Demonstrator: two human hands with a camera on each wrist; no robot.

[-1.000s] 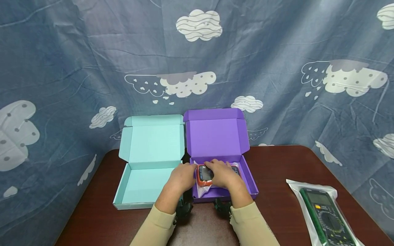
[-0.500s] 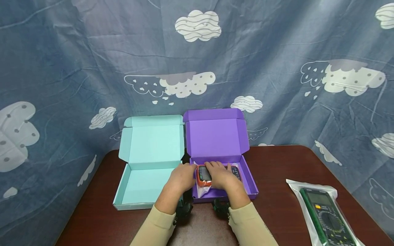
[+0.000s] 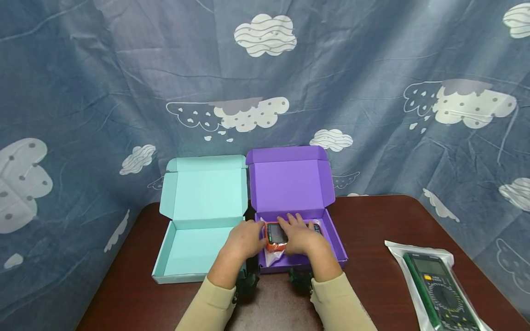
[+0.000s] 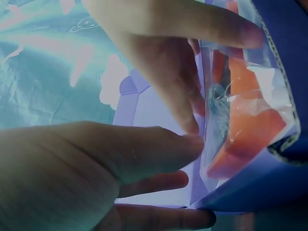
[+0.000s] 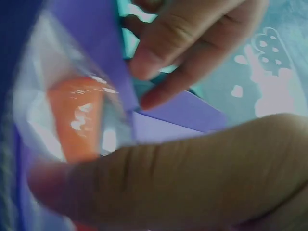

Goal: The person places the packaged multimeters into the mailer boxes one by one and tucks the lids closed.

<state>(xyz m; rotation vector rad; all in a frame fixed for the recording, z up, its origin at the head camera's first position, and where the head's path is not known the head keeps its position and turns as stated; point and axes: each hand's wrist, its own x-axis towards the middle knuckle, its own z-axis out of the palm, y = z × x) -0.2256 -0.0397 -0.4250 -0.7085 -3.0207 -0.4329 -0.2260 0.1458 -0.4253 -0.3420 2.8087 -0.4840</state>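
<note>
An orange-framed multimeter (image 3: pixel 276 233) in a clear plastic bag lies crosswise in the open purple box (image 3: pixel 287 184). My left hand (image 3: pixel 243 238) is at the box's left wall, thumb and fingertips beside the meter's screen end. Over the middle of the meter my right hand (image 3: pixel 305 239) lies with fingers spread, covering much of it. In the left wrist view, the left hand (image 4: pixel 82 168) has its thumb and fingers fairly straight beside the bagged orange case (image 4: pixel 248 132). The right wrist view shows the right thumb (image 5: pixel 96 187) across the bag; whether the fingertips press is unclear.
An open mint-green box (image 3: pixel 209 188) stands left of the purple one. At the table's right lies a dark multimeter with a green edge (image 3: pixel 440 289) in a clear bag. A cloud-patterned curtain (image 3: pixel 207 69) hangs behind the brown table (image 3: pixel 372 239).
My right hand has shifted slightly over the meter and its fingers have spread apart. The left hand stays at the box's left wall, its thumb now showing beside the meter.
</note>
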